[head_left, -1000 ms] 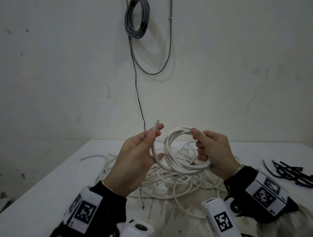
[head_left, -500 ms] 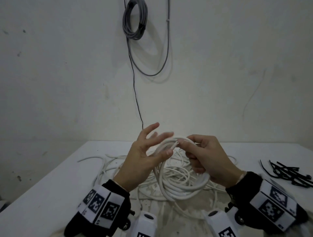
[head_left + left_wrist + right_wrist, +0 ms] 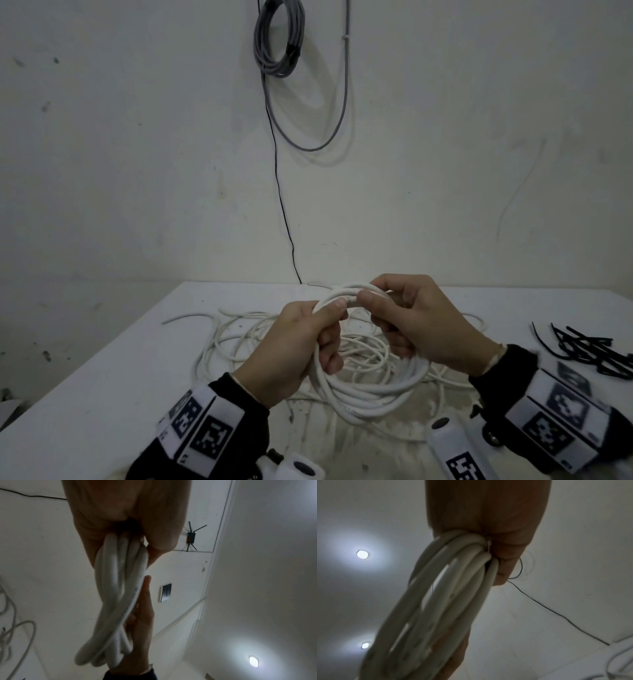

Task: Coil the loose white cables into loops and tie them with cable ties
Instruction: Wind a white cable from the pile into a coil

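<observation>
Centre frame, above the surface [image 3: 102, 370]: left hand [image 3: 291, 346] fingers [image 3: 329, 356] curl round the white coil [image 3: 373, 390]; right hand [image 3: 428, 329] fingers pinch its top. Loose cables [image 3: 239, 329] lie beneath; black ties [image 3: 589, 349] far right.

Two hands: left hand [image 3: 291, 346] and right hand [image 3: 421, 325], both gripping one white coil [image 3: 370, 390] between them. The left wrist view shows about four strands in that coil [image 3: 118, 588]. One tangle of loose white cables [image 3: 246, 339] lies on one table [image 3: 102, 394] beneath and beyond the hands; strand count cannot be told. One heap of black cable ties [image 3: 589, 349] right of the right hand, number unclear. One grey cable coil [image 3: 279, 37] hangs on the wall above the hands.
</observation>
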Motion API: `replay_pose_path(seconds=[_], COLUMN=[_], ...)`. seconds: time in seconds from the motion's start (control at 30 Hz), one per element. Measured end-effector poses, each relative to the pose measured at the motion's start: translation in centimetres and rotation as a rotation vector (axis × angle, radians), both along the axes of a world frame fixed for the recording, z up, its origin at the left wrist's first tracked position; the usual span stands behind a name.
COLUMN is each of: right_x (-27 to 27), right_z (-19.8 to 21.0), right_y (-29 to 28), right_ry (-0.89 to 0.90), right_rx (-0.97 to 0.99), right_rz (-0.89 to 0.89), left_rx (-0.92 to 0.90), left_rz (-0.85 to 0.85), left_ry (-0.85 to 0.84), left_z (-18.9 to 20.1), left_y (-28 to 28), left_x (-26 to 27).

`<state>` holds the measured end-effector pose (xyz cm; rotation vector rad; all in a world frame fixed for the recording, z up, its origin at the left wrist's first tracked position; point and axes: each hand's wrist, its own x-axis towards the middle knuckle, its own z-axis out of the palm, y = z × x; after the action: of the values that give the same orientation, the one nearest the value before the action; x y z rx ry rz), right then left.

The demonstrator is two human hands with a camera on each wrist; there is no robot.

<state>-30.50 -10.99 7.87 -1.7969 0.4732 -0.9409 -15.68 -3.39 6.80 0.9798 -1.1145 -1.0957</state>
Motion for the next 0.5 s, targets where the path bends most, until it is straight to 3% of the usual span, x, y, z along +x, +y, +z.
replay_pose_path(seconds=[0.27,0.4,0.5], right_x=[-1.0,-1.3,-1.5], right_z=[2.0,2.0,1.1], right_y=[-0.2,-0.8,-0.9], right_ry=[0.367,0.441,0.415], right_rx=[-0.282,-0.233,-0.135], right_rz=[0.06,0.088,0.082], left_rx=[0.237,0.187,0.146], left_rz=[-0.251,-0.292,-0.217], left_ry=[0.189,0.196,0.195], left_z=[-1.1,-1.8,-1.8], left_y=[0.5,0.3,0.1], left_x=[0.0,-0.6,-1.3])
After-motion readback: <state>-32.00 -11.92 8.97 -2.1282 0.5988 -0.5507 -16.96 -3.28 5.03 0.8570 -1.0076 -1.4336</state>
